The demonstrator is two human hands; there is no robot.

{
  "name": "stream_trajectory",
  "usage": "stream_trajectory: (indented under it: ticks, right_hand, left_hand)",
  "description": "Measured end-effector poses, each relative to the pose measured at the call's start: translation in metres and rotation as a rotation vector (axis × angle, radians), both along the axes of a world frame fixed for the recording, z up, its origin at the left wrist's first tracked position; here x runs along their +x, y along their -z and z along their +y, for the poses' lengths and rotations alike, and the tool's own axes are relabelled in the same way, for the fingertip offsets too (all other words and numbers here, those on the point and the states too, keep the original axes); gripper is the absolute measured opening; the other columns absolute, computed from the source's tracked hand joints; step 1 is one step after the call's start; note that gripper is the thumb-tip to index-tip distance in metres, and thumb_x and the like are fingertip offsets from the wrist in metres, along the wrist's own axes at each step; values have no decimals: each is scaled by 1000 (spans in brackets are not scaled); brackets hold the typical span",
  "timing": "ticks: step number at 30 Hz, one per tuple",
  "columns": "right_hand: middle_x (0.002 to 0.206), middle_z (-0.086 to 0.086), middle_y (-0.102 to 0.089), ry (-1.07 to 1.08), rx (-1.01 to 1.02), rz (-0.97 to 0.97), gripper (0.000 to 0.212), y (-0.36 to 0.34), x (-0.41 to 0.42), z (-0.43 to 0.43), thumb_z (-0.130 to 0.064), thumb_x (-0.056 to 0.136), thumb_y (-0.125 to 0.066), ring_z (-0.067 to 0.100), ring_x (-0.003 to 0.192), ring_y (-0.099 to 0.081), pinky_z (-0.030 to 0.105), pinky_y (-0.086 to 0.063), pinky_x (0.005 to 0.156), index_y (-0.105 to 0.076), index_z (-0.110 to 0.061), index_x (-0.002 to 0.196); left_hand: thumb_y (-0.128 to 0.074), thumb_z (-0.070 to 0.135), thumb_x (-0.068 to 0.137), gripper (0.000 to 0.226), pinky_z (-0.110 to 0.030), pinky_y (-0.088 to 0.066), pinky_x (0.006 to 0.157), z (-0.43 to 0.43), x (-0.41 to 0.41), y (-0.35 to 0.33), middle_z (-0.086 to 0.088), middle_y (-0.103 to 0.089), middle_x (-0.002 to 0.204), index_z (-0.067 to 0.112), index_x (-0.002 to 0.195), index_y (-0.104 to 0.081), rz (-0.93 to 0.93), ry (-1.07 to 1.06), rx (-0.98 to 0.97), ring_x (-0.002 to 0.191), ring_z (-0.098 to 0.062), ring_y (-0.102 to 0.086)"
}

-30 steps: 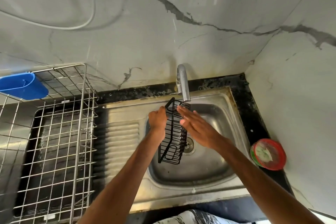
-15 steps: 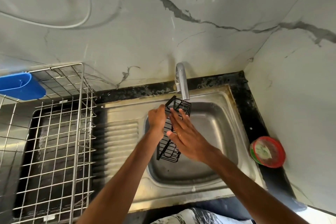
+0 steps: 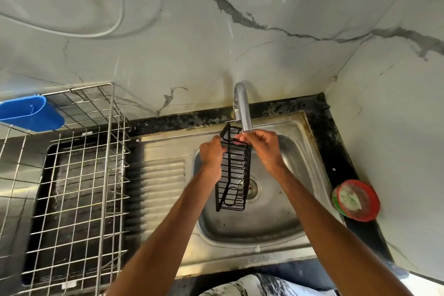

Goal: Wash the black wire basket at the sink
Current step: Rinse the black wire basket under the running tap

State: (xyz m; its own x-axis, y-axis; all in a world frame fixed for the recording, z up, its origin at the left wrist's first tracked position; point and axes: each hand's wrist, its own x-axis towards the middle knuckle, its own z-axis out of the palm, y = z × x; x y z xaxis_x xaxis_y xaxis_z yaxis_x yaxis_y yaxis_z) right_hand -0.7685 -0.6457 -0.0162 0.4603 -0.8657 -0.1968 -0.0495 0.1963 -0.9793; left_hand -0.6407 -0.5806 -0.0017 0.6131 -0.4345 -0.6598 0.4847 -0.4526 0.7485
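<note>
Black wire basket (image 3: 231,170), held tilted on end above the sink (image 3: 240,247) bowl at frame centre, just below the tap (image 3: 242,108). Left hand (image 3: 211,155) grips its left rim with curled fingers; right hand (image 3: 264,149) pinches its upper end wires.

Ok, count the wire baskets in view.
2. A black basket, held over the sink by the left hand and right hand; a big silver basket standing left of the sink. None seems hidden.
</note>
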Motion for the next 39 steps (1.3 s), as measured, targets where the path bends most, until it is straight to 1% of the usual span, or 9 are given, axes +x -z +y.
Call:
stream_trajectory:
  ticks: [6, 10, 13, 16, 24, 28, 31, 35, 39]
  right_hand:
    - [83, 9, -74, 274, 83, 168, 9, 7, 2, -21, -18, 94, -71, 16, 65, -70, 24, -59, 58, -72, -9, 93]
    - [120, -4, -58, 55, 151, 205, 38, 3, 10, 4, -34, 106, -50, 16, 115, -54, 13, -45, 88, -51, -15, 139]
    - [168, 2, -15, -100, 54, 287, 78, 5, 24, 56, -64, 100, -23, 20, 155, -15, 31, -18, 124, -10, -17, 161]
    - [167, -11, 21, -213, -229, 415, 81, 11, 22, 93, -73, 96, -8, 4, 153, 19, 31, 10, 124, 15, -28, 160]
    - [170, 9, -11, -240, -125, 355, 67, -15, 52, 27, -52, 108, -17, 19, 156, -12, 28, -11, 123, -12, -14, 162]
    - [155, 18, -35, -200, -21, 369, 69, 36, 28, 23, -66, 102, -19, 35, 143, -36, 50, -40, 114, -28, -24, 156]
    - [168, 10, -13, -205, 115, 560, 90, 74, -8, 42, -82, 93, -11, 33, 156, -9, 58, -17, 124, -13, -22, 160]
    - [163, -2, 32, -369, -122, 656, 85, 27, -9, 99, -70, 94, -5, 16, 150, 29, 39, 17, 123, 23, -21, 158]
    - [165, -7, 30, -383, -377, 448, 72, -6, 26, 89, -57, 105, -13, 5, 150, 28, 29, 16, 121, 23, -23, 157]
  left_hand:
    - [-51, 20, 105, 19, -24, -37, 62, 6, 3, 2, 0, -53, 70, 11, 94, -65, 21, 4, 29, 61, -11, -43]
    - [-52, 20, 104, 14, -25, -32, 54, 9, 9, 4, 2, -48, 67, 12, 106, -63, 96, -108, 6, 59, -10, -39]
    - [-49, 16, 104, 22, -24, -25, 49, 17, 12, 5, 7, -39, 52, 18, 84, -58, 175, -193, -45, 50, -10, -30]
    - [-51, 19, 102, 36, -26, -25, 47, 32, 20, 15, 8, -33, 46, 22, 67, -43, 267, -245, -93, 42, -10, -26]
    - [-49, 20, 103, 47, -28, -22, 48, 39, 15, 22, 7, -29, 41, 23, 60, -31, 354, -270, -149, 34, -11, -22]
    - [-47, 18, 104, 47, -28, -22, 47, 35, 15, 19, 7, -28, 43, 22, 60, -30, 380, -305, -156, 35, -11, -22]
    - [-45, 18, 105, 45, -27, -22, 46, 38, 23, 25, 7, -28, 43, 23, 62, -31, 390, -307, -181, 35, -10, -22]
    - [-48, 21, 104, 45, -28, -27, 52, 43, 31, 29, 8, -30, 45, 23, 62, -35, 381, -261, -186, 39, -11, -24]
    - [-47, 22, 103, 42, -24, -32, 40, 49, 30, 38, 4, -34, 49, 21, 62, -37, 386, -189, -185, 38, -12, -28]
